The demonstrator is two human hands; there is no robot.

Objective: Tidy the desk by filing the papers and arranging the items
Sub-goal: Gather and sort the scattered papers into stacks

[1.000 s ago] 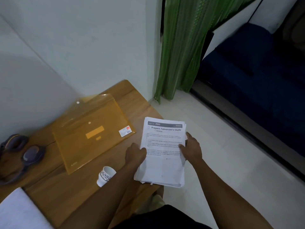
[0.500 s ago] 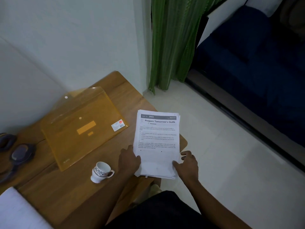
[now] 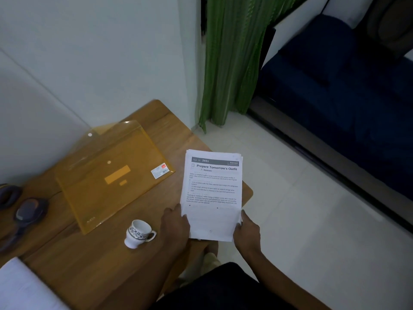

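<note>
A stack of printed papers is held over the right corner of the wooden desk. My left hand grips its lower left edge and my right hand grips its lower right edge. To the left, a translucent orange snap folder lies flat on the desk with its flap raised. A small white patterned cup stands near the folder's front corner, just left of my left hand.
Dark headphones lie at the desk's left edge. A white object fills the lower left corner. Beyond the desk hang a green curtain and a white wall; a dark blue sofa sits right across the tiled floor.
My right hand slid down from the stack's upper right side to its lower right corner. The stack shifted slightly down and straightened; the view tilted a little.
</note>
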